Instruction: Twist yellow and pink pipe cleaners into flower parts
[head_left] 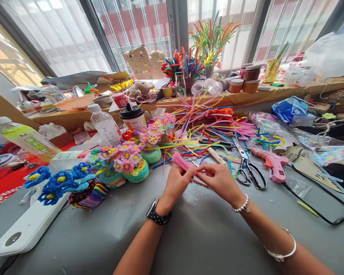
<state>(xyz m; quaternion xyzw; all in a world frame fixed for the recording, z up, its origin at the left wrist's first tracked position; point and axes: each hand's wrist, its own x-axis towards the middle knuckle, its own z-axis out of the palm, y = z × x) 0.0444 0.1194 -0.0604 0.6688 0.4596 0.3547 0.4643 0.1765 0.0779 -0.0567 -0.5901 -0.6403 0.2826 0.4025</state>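
Note:
A short bundle of pink pipe cleaners [180, 160] sticks up out of my left hand [174, 185], whose fingers are closed around it. My right hand [221, 182] pinches at the near end of the same bundle, thumb and fingertips meeting the left thumb. The fingers partly hide that end. Just beyond both hands lie loose pipe cleaners [218, 126] in many colours, with a pink pile among them. A pair of scissors [248, 164] rests to the right of my right hand, and past it lies a pink glue gun [272, 164] with a black cord.
Pipe-cleaner flower pots stand on the left: pink flowers [128, 156] and blue flowers [55, 185]. Behind them are a lidded cup [132, 119] and a clear bottle [104, 124]. A white device [28, 225] lies front left. Jars [250, 78] line the windowsill; plastic packaging [292, 110] covers the right.

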